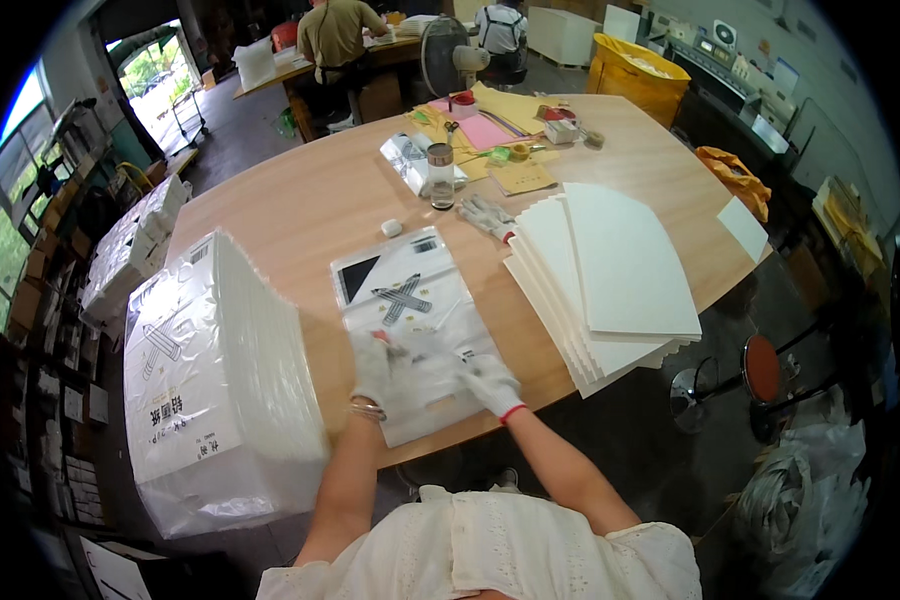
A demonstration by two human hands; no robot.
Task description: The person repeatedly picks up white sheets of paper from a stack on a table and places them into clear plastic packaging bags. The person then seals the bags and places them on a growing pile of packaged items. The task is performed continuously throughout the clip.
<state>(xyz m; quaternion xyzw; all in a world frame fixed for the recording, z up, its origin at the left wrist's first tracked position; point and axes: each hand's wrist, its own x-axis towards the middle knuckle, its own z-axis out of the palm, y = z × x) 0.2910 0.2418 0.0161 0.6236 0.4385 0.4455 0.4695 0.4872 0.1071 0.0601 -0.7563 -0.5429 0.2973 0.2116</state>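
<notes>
A flat, clear plastic packet with printed crossed pencils and a dark corner lies lengthwise before me on the table. My left hand, in a white knit glove, is at the packet's left edge; its fingers are blurred, and a small red spot shows by them. My right hand, gloved with a red cuff, lies over the packet's lower right part with its fingers stretched inward. To the left stands a tall stack of similar wrapped packets. Fanned white paper sheets lie to the right.
Beyond the packet are a small white block, a glass jar, a spare glove, and yellow and pink papers with tape rolls. A round stool stands right of the table. Two people work at a far table near a fan.
</notes>
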